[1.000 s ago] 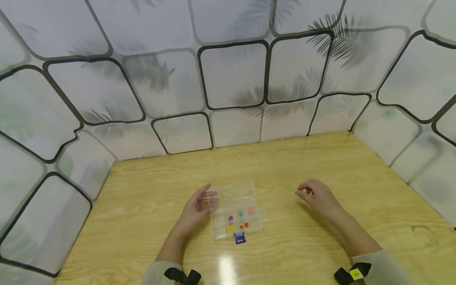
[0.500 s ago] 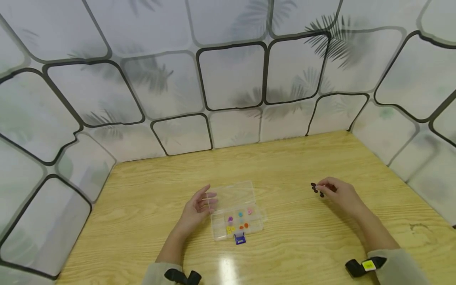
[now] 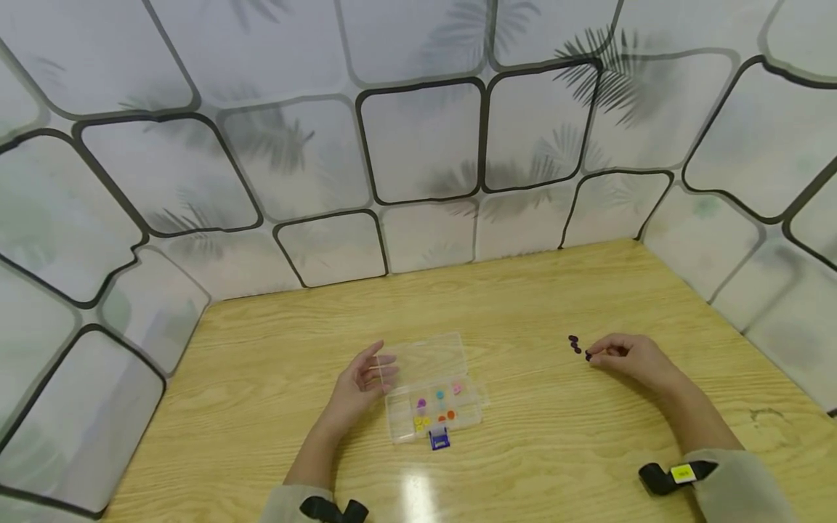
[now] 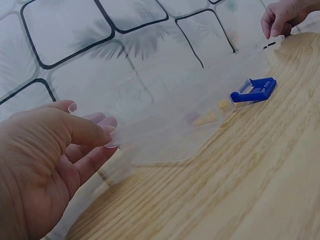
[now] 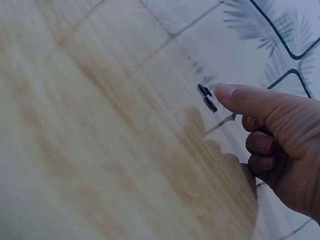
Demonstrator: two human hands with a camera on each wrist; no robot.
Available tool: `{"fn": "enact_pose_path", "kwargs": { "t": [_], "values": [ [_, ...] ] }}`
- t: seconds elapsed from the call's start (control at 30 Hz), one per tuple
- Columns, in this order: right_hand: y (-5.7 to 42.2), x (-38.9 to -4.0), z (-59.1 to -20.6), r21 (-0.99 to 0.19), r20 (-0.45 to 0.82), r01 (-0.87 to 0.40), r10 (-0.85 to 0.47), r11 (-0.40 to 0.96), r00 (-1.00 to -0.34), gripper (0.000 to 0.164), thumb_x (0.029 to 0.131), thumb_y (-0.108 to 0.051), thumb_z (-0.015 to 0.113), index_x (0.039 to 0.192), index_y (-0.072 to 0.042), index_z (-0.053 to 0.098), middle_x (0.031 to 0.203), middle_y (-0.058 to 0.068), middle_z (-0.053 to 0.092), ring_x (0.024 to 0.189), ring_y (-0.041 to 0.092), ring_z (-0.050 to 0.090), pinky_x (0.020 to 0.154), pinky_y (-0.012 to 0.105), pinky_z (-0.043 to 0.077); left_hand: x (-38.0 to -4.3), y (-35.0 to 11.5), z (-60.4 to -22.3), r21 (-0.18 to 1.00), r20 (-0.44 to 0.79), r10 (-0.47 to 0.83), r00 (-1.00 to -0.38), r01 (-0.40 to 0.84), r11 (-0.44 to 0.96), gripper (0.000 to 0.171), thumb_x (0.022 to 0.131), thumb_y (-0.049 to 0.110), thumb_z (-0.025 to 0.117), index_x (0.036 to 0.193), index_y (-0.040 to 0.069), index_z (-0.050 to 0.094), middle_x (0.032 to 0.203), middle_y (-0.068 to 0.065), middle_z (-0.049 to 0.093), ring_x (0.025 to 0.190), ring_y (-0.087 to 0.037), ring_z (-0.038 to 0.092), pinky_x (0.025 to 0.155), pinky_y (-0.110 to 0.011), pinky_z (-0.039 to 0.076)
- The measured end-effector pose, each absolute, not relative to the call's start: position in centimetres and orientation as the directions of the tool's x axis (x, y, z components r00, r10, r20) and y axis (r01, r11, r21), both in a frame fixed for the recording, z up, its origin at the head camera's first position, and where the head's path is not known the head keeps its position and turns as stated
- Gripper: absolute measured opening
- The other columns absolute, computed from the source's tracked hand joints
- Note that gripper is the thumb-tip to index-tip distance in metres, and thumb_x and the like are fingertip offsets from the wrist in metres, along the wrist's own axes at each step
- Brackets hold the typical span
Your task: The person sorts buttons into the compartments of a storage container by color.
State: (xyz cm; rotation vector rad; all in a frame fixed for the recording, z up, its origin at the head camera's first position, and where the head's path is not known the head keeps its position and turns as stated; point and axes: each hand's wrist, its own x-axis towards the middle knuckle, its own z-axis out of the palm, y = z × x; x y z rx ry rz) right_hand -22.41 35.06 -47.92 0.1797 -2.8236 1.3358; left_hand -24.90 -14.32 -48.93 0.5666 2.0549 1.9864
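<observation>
My left hand (image 3: 358, 383) holds the left side of a clear plastic compartment box (image 3: 401, 424); in the left wrist view its thumb (image 4: 90, 131) lies at the box's corner and its fingers are behind the clear lid (image 4: 170, 107). The lid stands raised toward the back. Small yellow pieces (image 3: 422, 421), a purple one (image 3: 421, 403), a blue one (image 3: 439, 394), pink (image 3: 457, 388) and orange ones (image 3: 450, 415) lie inside. To the right, my right hand (image 3: 637, 359) pinches at a small dark button-like piece (image 3: 588, 356) on the table. More dark pieces (image 3: 574, 344) lie just left of its fingertips.
A blue clasp-like piece (image 3: 439, 439) sits at the box's front edge. The wood-grain table (image 3: 516, 450) is bounded behind and at both sides by a light patterned wall covering (image 3: 425, 145). Each wrist wears a black camera (image 3: 660, 479).
My right hand has moved right and slightly toward me, uncovering several dark pieces, and its fingertips are now at one of them. The left hand and box stay put.
</observation>
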Motion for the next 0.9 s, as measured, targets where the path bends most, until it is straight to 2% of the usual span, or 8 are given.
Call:
{"fn": "enact_pose_path", "kwargs": {
  "t": [0.2, 0.33, 0.43, 0.67, 0.9],
  "values": [
    [34.96, -22.54, -47.9, -0.748, 0.032, -0.083, -0.089, 0.658, -0.996, 0.027, 0.086, -0.027, 0.07, 0.099, -0.003, 0.07, 0.079, 0.003, 0.062, 0.063, 0.008, 0.043, 0.056, 0.023, 0.04, -24.79, -14.29, -48.79, 0.995, 0.09, 0.415, -0.905, 0.101, 0.005, 0.074, 0.085, -0.011, 0.06, 0.148, 0.006, 0.025, 0.136, -0.024, 0.043, 0.121, -0.04, 0.047, 0.096, -0.028, 0.048],
    [34.8, -22.58, -48.05, -0.709, 0.03, -0.078, -0.081, 0.701, -0.996, 0.026, 0.087, -0.03, 0.069, 0.098, -0.008, 0.072, 0.093, 0.006, 0.067, 0.07, 0.005, 0.05, 0.062, 0.021, 0.044, -24.75, -14.19, -48.73, 0.996, 0.079, 0.41, -0.909, 0.09, 0.007, 0.074, 0.085, -0.012, 0.06, 0.148, 0.005, 0.025, 0.136, -0.024, 0.043, 0.121, -0.04, 0.048, 0.095, -0.028, 0.048],
    [34.58, -22.55, -48.01, -0.676, 0.046, -0.093, -0.084, 0.731, -0.995, 0.022, 0.087, -0.031, 0.069, 0.095, -0.011, 0.073, 0.096, 0.006, 0.068, 0.074, 0.004, 0.052, 0.065, 0.02, 0.045, -24.72, -14.11, -48.68, 0.996, 0.08, 0.405, -0.911, 0.092, 0.012, 0.074, 0.085, -0.013, 0.06, 0.148, 0.006, 0.026, 0.135, -0.023, 0.044, 0.12, -0.039, 0.05, 0.095, -0.027, 0.049],
    [34.33, -22.56, -47.98, -0.665, 0.03, -0.083, -0.084, 0.742, -0.996, 0.023, 0.086, -0.031, 0.069, 0.094, -0.01, 0.071, 0.077, 0.001, 0.059, 0.064, 0.007, 0.042, 0.057, 0.022, 0.037, -24.72, -14.08, -48.77, 0.995, 0.087, 0.403, -0.911, 0.102, 0.017, 0.072, 0.086, -0.011, 0.06, 0.147, 0.005, 0.027, 0.135, -0.023, 0.045, 0.119, -0.037, 0.052, 0.094, -0.026, 0.049],
    [34.36, -22.64, -48.09, -0.664, 0.01, -0.072, -0.087, 0.745, -0.996, 0.032, 0.086, -0.035, 0.069, 0.101, -0.007, 0.068, 0.075, 0.002, 0.054, 0.065, 0.009, 0.043, 0.057, 0.024, 0.036, -24.78, -14.28, -48.95, 0.993, 0.091, 0.405, -0.91, 0.112, 0.028, 0.071, 0.086, -0.009, 0.061, 0.147, 0.006, 0.027, 0.135, -0.023, 0.046, 0.12, -0.038, 0.05, 0.095, -0.026, 0.049]
  ]
}}
